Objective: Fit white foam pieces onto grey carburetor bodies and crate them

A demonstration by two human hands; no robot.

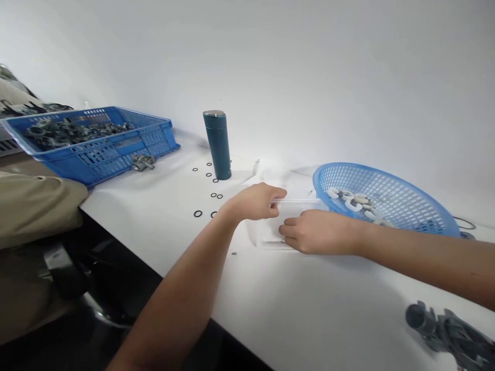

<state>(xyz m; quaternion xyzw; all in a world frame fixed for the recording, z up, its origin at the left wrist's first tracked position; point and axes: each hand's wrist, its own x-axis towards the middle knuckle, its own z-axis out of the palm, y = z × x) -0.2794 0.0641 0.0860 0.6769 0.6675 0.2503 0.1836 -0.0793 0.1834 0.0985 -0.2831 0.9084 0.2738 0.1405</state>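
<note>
My left hand (258, 201) is closed on the far left rim of a clear plastic box (297, 204) on the white table. My right hand (313, 232) reaches into the box from the right, its fingers curled and pressed together low inside. A small thin shiny piece shows at its fingertips; its kind and whether it is gripped are unclear. The box's contents are mostly hidden by my right hand. Left of the box, several black O-rings (198, 213) lie on the table, and a tiny dark piece (234, 253) rests in front of it.
A teal flask (218, 147) stands behind the O-rings. At right is a blue mesh basket (410, 193) with white curved parts (353, 205). A blue crate (116, 154) of metal parts stands left, one metal fitting (143, 162) beside it. A dark metal assembly (452, 332) lies front right. A person's sleeve (38, 206) is at left.
</note>
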